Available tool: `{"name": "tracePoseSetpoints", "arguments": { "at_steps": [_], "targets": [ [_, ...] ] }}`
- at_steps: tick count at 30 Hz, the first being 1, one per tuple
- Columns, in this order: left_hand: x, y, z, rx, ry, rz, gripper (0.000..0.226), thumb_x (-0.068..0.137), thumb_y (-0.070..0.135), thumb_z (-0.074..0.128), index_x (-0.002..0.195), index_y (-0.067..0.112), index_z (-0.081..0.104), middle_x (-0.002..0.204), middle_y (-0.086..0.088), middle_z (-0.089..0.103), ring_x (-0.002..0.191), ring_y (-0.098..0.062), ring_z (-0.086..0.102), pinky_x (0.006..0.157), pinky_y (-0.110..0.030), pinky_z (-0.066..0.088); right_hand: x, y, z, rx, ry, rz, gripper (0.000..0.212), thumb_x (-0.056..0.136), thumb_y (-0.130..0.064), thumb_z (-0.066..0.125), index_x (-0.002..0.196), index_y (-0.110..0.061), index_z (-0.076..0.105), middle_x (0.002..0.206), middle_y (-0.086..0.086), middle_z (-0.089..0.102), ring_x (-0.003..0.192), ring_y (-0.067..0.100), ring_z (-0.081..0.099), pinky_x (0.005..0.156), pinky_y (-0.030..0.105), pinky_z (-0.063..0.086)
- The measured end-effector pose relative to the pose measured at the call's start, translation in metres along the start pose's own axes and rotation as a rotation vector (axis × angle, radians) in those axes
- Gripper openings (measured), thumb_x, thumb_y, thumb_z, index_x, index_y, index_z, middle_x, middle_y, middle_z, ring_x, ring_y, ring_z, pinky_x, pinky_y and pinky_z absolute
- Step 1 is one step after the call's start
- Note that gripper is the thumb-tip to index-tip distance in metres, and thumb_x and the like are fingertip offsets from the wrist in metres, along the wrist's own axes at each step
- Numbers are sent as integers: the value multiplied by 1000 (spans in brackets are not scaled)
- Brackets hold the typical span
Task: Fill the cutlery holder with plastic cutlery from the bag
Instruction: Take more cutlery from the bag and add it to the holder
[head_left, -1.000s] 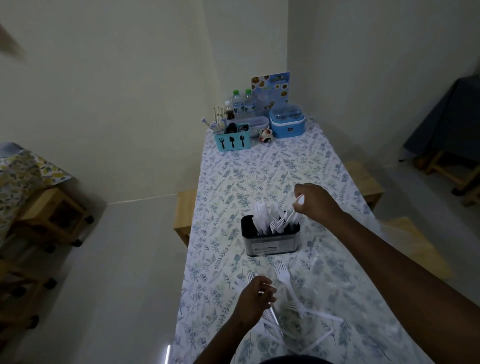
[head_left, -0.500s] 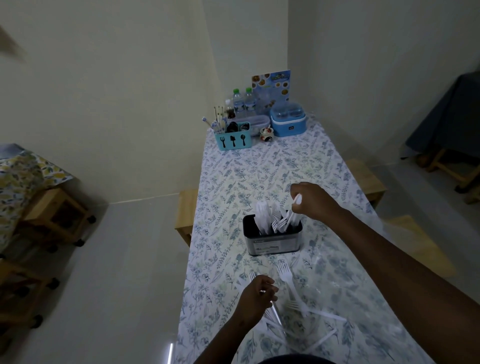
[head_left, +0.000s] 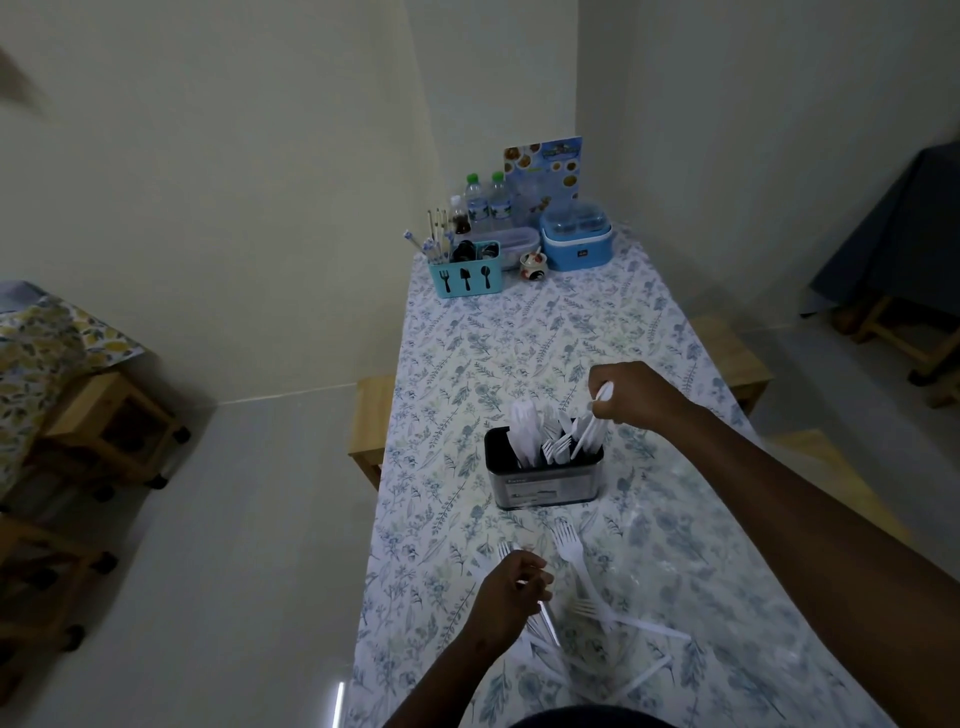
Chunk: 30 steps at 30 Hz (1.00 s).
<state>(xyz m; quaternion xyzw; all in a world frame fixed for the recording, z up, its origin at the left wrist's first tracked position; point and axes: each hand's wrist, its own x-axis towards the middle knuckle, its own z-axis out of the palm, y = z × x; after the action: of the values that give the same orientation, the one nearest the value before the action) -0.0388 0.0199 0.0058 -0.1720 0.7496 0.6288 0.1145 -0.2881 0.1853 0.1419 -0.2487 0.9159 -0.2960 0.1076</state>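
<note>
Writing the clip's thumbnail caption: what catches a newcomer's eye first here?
The right hand, mid-table, pinching a white plastic utensil into the dark cutlery holder, already bristling with white cutlery. Nearer the camera, the left hand grips white forks in a loose pile. A turquoise cutlery caddy stands at the far end.

The head of the white piece (head_left: 589, 434) pinched in the right hand (head_left: 631, 397) is lost among the others in the cutlery holder (head_left: 545, 475), whose label (head_left: 530, 486) is too small to read. The left hand (head_left: 511, 592) covers most of the fork (head_left: 505, 548) it grips. The clear bag (head_left: 691, 566), lower right, barely shows its outline. A blurred shape (head_left: 21, 83) sits upper left.
</note>
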Motion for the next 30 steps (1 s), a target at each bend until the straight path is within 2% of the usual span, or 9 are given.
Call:
{"name": "tracePoseSetpoints", "arguments": {
  "at_steps": [6, 12, 16, 20, 24, 28, 30],
  "targets": [
    [-2, -4, -2, -11, 8, -4, 30, 88, 39, 62, 104, 14, 60, 102, -7, 70, 87, -19, 70, 73, -29, 53, 5, 3, 4, -98, -23, -15, 32, 71, -11, 69, 59, -30, 46, 63, -10, 51, 60, 10, 48, 49, 22, 30],
    [-2, -3, -2, 19, 0, 1, 25, 94, 33, 59, 107, 12, 59, 104, -6, 70, 88, -18, 70, 74, -28, 53, 12, 2, 12, -139, -135, -34, 36, 75, -4, 62, 58, -32, 47, 67, -12, 49, 66, 10, 48, 54, 22, 33],
    [-1, -1, 0, 14, 3, -7, 21, 95, 28, 57, 107, 11, 59, 104, -8, 69, 86, -14, 70, 72, -24, 52, 15, 6, 29, -157, -170, -37, 21, 80, -2, 56, 70, -21, 55, 77, -3, 54, 76, 18, 54, 63, 27, 42],
    [1, 2, 0, 0, 3, -15, 21, 94, 29, 59, 107, 12, 59, 105, -7, 70, 87, -15, 70, 73, -24, 52, 12, 13, 46, -160, -196, -27, 15, 84, -3, 50, 78, -14, 59, 86, 7, 62, 78, 21, 56, 62, 28, 40],
    [3, 1, -1, -14, 2, -25, 20, 94, 28, 60, 107, 13, 60, 105, -8, 70, 88, -18, 70, 73, -25, 52, 7, 12, 48, -150, -176, -40, 16, 88, -3, 47, 80, -15, 55, 87, 8, 59, 78, 19, 51, 65, 27, 35],
    [4, 0, 0, -8, 0, -30, 19, 95, 29, 59, 107, 13, 60, 105, -7, 70, 87, -16, 70, 72, -23, 51, 3, 15, 36, -112, -34, -94, 6, 85, -11, 59, 90, -13, 63, 84, 7, 66, 77, 22, 60, 67, 34, 47],
    [5, 0, 0, -7, -5, -28, 20, 95, 29, 58, 107, 14, 59, 106, -8, 70, 87, -15, 69, 71, -23, 51, 3, 14, 27, -103, 2, -111, 6, 84, -14, 63, 89, -16, 62, 80, 4, 65, 74, 21, 60, 63, 32, 46]
  ]
}}
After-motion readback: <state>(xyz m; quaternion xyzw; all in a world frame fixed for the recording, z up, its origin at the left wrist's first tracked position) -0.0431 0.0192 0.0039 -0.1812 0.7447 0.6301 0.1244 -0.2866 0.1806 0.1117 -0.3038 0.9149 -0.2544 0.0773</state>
